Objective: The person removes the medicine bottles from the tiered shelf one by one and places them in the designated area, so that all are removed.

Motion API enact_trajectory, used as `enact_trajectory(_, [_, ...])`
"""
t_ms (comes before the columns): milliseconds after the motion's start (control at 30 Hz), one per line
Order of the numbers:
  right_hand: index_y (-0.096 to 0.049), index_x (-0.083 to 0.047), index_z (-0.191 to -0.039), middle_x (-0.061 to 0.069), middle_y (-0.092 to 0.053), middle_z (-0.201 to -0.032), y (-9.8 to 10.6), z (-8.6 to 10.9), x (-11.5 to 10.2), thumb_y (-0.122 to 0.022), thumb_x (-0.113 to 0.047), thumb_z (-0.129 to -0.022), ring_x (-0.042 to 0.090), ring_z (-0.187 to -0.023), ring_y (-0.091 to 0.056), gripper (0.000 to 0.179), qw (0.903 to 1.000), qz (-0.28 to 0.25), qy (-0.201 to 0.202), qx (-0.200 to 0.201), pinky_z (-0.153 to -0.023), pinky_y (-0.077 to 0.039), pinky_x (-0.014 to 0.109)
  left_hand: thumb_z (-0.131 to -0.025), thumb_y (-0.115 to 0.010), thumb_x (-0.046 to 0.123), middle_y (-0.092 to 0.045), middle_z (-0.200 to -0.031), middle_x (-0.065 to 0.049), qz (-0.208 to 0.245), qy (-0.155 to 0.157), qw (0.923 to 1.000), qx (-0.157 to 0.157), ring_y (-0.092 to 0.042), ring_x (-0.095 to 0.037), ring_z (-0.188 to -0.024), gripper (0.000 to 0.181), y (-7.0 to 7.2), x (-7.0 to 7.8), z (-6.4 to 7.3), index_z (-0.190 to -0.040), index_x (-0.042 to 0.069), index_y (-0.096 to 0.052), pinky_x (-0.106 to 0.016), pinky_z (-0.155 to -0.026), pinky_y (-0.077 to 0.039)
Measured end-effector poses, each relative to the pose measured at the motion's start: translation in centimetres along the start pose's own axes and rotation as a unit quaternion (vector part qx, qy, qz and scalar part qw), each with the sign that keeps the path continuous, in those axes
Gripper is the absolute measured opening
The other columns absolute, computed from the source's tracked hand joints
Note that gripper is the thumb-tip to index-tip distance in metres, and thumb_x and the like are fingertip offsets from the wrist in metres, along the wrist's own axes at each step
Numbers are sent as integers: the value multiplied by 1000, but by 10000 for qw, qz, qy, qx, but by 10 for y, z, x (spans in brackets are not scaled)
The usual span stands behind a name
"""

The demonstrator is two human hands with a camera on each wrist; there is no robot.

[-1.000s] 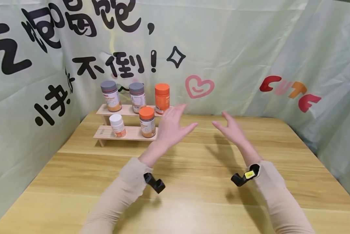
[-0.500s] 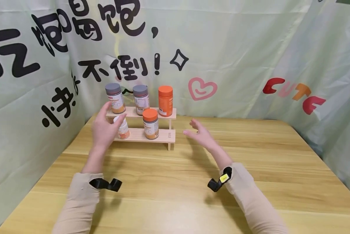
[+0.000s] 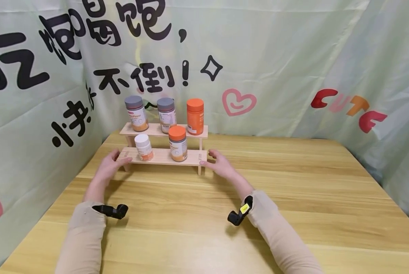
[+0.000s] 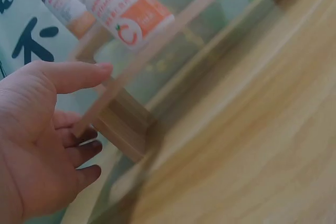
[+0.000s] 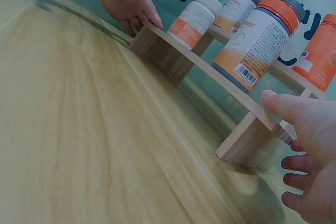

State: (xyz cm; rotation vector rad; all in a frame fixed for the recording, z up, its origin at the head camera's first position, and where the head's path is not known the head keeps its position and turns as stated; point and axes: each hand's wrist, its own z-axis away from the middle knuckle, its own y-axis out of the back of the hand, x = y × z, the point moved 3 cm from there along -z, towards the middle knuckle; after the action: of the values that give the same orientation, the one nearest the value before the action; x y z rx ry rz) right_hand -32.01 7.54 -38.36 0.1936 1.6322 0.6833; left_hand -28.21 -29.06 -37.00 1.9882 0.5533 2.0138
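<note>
A two-tier wooden display stand [image 3: 163, 156] stands on the table at left centre, bearing supplement bottles. My left hand [image 3: 109, 166] grips the left end of its lower tier, thumb along the front edge and fingers about the end. At the opposite end my right hand [image 3: 221, 164] pinches the board's corner, thumb on top, the lower fingers loosely bent. On the lower tier are a small white bottle [image 3: 144, 147] and an orange-capped bottle [image 3: 178, 144]. Two grey-capped bottles, one left [image 3: 136, 114] and one middle [image 3: 167, 116], share the upper tier with an all-orange bottle [image 3: 195, 117].
The wood-grain table [image 3: 204, 213] runs in front of the stand and off to the right. A pale green printed cloth [image 3: 276, 68] hangs behind and at both sides, close behind the upper tier.
Both hands have come to the stand's ends: the left swept left and then down from before the bottles, the right moved left and slightly down. The bottles stay in place on the stand.
</note>
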Motion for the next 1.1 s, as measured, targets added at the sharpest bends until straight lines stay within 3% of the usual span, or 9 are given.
enact_trajectory(100, [-33, 3, -141, 21, -38, -141, -3, -1, 0, -66, -31, -86, 35, -130, -34, 73, 9999, 157, 26, 5, -106, -30, 47, -88, -63, 24, -27, -145, -27, 111, -95, 9996, -249, -25, -38, -130, 81, -4, -10, -4, -146, -4, -15, -50, -109, -18])
enact_trajectory(233, [-33, 5, -140, 22, -37, -141, -8, -3, -3, -67, -30, -85, 36, -130, -33, 74, 9999, 137, 77, -4, -106, -29, 48, -87, -64, 16, -24, -146, -26, 326, -154, 9989, -297, -25, -37, -131, 83, -2, -16, -7, -147, -3, -10, -49, -109, -16])
enact_trajectory(533, [-38, 3, -136, 21, -41, -138, -7, -8, 3, -72, -23, -81, 35, -130, -33, 70, 9998, -199, 29, 37, -107, -27, 49, -87, -62, 11, -28, -145, -27, 483, 66, 9984, -271, -31, -36, -125, 77, -3, -14, -13, -146, -5, -15, -47, -108, -22])
enact_trajectory(900, [-37, 4, -137, 22, -40, -138, 1, -5, 3, -71, -26, -82, 37, -129, -34, 71, 9998, 104, 191, -10, -106, -28, 50, -87, -62, 7, -24, -146, -27, 578, 56, 9981, -206, -29, -36, -129, 77, -6, -12, -17, -145, -7, -13, -45, -110, -21])
enact_trajectory(1100, [-37, 3, -136, 23, -40, -139, 6, -1, 7, -71, -27, -82, 38, -129, -34, 70, 9996, 159, 207, -68, -105, -29, 50, -86, -64, 10, -29, -143, -29, 321, 39, 9992, -218, -33, -36, -125, 75, -9, -10, -12, -142, -11, -19, -45, -108, -24])
